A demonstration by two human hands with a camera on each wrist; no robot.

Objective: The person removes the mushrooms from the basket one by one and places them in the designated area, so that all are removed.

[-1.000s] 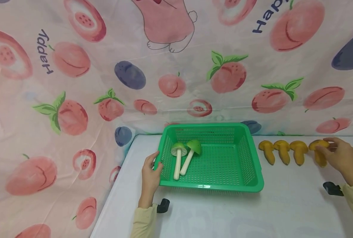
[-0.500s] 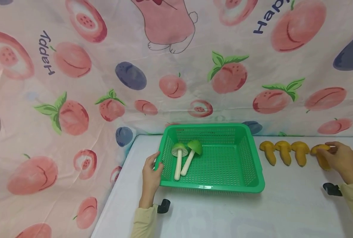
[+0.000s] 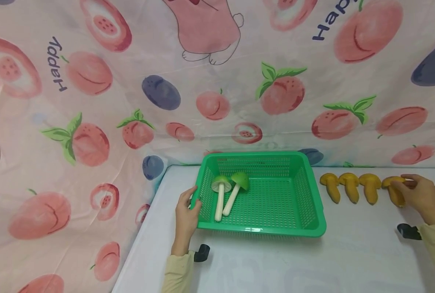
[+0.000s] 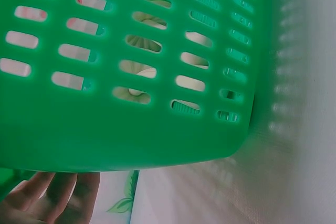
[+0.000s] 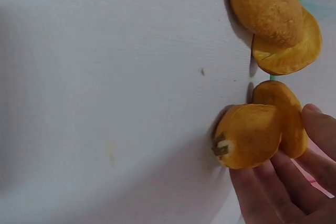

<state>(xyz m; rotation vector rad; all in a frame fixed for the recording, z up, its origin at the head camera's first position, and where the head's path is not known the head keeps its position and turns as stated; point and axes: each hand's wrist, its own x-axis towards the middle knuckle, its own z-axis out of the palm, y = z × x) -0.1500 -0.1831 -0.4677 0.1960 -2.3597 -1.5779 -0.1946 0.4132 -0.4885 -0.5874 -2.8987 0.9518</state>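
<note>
My left hand grips the left rim of a green plastic basket, with fingers showing at the rim in the left wrist view. Inside the basket, on its left side, lie two mushrooms with green caps and long white stems, one green-capped mushroom beside the other. At the far right my right hand pinches a yellow-brown mushroom by its cap, between thumb and fingers. The right wrist view shows that mushroom close over the white table, its stem end toward the camera.
Three similar yellow-brown mushrooms lie in a row on the white table, between basket and right hand; the middle one is near its neighbours. A fruit-printed cloth hangs behind and to the left.
The right hand and its mushroom have shifted slightly toward the front edge, the mushroom's tilt changing a little. My left hand and the basket hold their place.
</note>
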